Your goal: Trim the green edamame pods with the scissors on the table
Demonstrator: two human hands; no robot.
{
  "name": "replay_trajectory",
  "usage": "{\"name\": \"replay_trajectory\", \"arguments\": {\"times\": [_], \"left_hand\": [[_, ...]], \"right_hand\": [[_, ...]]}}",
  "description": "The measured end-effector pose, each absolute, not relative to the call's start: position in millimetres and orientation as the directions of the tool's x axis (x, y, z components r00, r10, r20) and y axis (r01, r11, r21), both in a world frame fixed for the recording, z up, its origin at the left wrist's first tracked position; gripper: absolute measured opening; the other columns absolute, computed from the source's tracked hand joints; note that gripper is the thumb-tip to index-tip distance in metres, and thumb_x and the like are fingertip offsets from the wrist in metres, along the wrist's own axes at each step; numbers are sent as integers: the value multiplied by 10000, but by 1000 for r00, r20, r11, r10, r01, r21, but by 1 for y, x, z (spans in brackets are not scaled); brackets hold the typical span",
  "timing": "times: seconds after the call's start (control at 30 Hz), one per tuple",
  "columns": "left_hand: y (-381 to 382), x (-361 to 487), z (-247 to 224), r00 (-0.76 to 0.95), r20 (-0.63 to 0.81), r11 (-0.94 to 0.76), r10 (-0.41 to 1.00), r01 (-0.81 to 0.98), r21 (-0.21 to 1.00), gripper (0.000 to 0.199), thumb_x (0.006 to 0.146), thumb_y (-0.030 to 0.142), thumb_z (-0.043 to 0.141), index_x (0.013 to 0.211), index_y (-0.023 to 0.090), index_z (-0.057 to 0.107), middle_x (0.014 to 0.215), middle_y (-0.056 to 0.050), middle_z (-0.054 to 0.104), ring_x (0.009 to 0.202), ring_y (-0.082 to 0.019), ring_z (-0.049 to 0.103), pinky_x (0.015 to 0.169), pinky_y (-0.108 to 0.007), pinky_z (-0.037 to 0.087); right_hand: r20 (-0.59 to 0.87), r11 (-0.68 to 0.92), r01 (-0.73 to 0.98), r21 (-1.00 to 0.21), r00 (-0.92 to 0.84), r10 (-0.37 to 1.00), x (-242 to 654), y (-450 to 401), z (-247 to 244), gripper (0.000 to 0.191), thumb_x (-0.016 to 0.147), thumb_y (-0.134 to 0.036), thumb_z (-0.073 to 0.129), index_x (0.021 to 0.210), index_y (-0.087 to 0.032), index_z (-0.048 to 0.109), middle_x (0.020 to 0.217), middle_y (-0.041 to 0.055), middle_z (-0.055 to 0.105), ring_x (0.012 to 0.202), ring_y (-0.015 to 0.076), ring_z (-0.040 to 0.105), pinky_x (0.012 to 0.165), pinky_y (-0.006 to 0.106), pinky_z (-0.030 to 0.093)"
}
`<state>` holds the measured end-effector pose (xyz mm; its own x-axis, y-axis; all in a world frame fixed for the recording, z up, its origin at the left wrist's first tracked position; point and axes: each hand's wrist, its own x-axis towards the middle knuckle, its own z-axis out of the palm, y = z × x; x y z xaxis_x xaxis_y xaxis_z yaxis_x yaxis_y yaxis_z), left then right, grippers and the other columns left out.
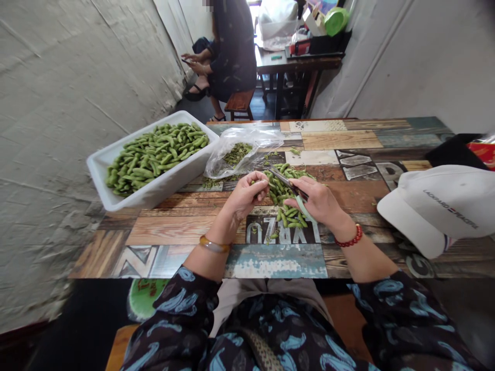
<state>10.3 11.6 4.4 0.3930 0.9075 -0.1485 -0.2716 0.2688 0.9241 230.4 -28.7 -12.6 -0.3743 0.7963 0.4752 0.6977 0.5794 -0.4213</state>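
My right hand grips a pair of scissors with pale green handles, the blades pointing up and left over a loose pile of green bean pods on the table. Just left of the blades, my left hand is closed in a pinch, with a bit of green showing at the fingertips, probably a pod. Behind my left hand lies a clear plastic bag with small green trimmings in it. A white tub at the left is heaped with pods.
A white cap rests at the table's right end, near a black item. The patchwork table meets a wall on the left. Beyond it, a person sits on a stool, near a second table with boxes and bags.
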Motion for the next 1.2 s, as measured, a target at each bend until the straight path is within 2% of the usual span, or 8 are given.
{"name": "replay_trajectory", "arguments": {"times": [0.1, 0.33, 0.5, 0.6, 0.73, 1.03, 1.2], "left_hand": [[12, 9, 5, 379, -166, 301, 910, -331, 894, 352, 649, 281, 795, 850, 162, 532, 672, 17, 651, 430, -32, 448, 402, -145, 234], [9, 11, 6, 364, -121, 263, 923, -371, 890, 432, 616, 249, 836, 893, 173, 513, 774, -5, 713, 454, -42, 494, 397, -149, 233], [6, 15, 3, 388, -93, 242, 917, -355, 903, 409, 632, 263, 854, 890, 161, 553, 646, 50, 623, 451, -39, 500, 422, -146, 289], [6, 17, 1, 385, -104, 241, 917, -326, 914, 394, 635, 277, 852, 864, 156, 554, 658, 33, 647, 447, -37, 491, 427, -149, 307], [5, 18, 0, 384, -123, 242, 915, -279, 929, 379, 632, 286, 841, 840, 153, 554, 689, -12, 699, 447, -37, 475, 422, -148, 291], [3, 19, 4, 410, -142, 270, 901, -275, 923, 380, 660, 388, 821, 820, 144, 578, 667, -8, 670, 457, -38, 459, 428, -157, 253], [4, 19, 4, 377, -142, 253, 915, -266, 930, 380, 651, 382, 824, 823, 147, 580, 611, 15, 625, 449, -31, 425, 437, -156, 233]], "right_hand": [[482, 570, 704, -425, -356, 800, 231, -28, -12, 493, 878, -536, 641, 1235, -199, 595, 978, 90, 644, 719, 206, 607, 665, 345, 539], [468, 576, 703, -418, -377, 799, 227, -31, -9, 565, 851, -545, 669, 1276, -184, 573, 1038, 110, 645, 835, 242, 639, 732, 367, 561], [446, 595, 674, -438, -412, 795, 225, -33, -8, 578, 845, -553, 669, 1287, -195, 568, 1051, 108, 647, 875, 249, 650, 743, 367, 564], [444, 602, 671, -433, -423, 790, 225, -33, -8, 589, 840, -565, 669, 1290, -199, 567, 1054, 108, 648, 895, 256, 656, 744, 367, 563], [451, 609, 682, -406, -430, 782, 223, -34, -8, 578, 846, -557, 667, 1292, -205, 563, 1081, 116, 652, 938, 268, 656, 779, 383, 560], [461, 614, 683, -396, -430, 776, 224, -34, -9, 511, 886, -492, 650, 1271, -171, 553, 1028, 115, 653, 911, 263, 649, 733, 358, 540], [436, 598, 687, -413, -427, 792, 224, -34, -9, 546, 860, -526, 666, 1265, -176, 562, 1030, 109, 656, 876, 252, 648, 701, 348, 533]]}}
